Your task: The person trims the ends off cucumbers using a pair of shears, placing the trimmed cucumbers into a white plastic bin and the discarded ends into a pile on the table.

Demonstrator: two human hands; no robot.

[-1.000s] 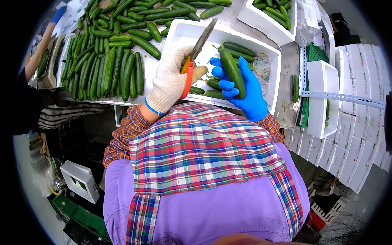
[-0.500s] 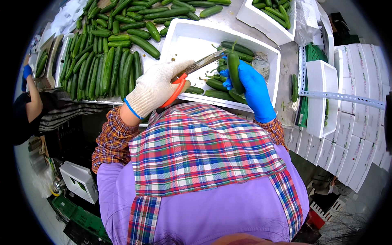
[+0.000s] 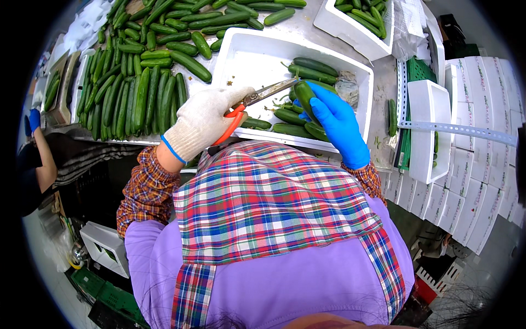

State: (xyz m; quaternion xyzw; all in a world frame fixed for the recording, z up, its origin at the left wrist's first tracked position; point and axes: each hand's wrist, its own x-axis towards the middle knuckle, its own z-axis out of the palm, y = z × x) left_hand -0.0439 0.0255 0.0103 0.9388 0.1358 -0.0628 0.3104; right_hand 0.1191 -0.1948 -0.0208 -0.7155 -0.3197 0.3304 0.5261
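Head view | left hand closed round scissors | right hand curled round cucumber, likely firm, slick, best gripped mid-body

Cucumbers left, tub centre (cartons right)

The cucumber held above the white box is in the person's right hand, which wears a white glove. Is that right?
Not quite: as the head view shows, the right hand is gloved in blue, not white. It does hold the cucumber above the white box.
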